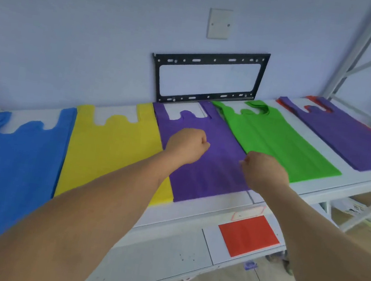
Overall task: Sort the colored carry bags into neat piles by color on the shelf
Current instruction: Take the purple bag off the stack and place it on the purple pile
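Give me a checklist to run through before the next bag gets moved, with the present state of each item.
1. Both hands free: ok. The left hand and right hand are curled into fists over the middle purple fabric carry bag pile, and no bag shows in either.
2. One colour per pile: not ok. The far-right purple fabric bags lie on orange fabric bags.
3. Purple in one place: not ok, two separate purple piles.
4. Blue fabric bag pile, yellow fabric bag pile, green fabric bag pile uniform: ok on top; lower layers cannot tell.
5. Orange flat fabric piece on the lower shelf sorted: cannot tell.
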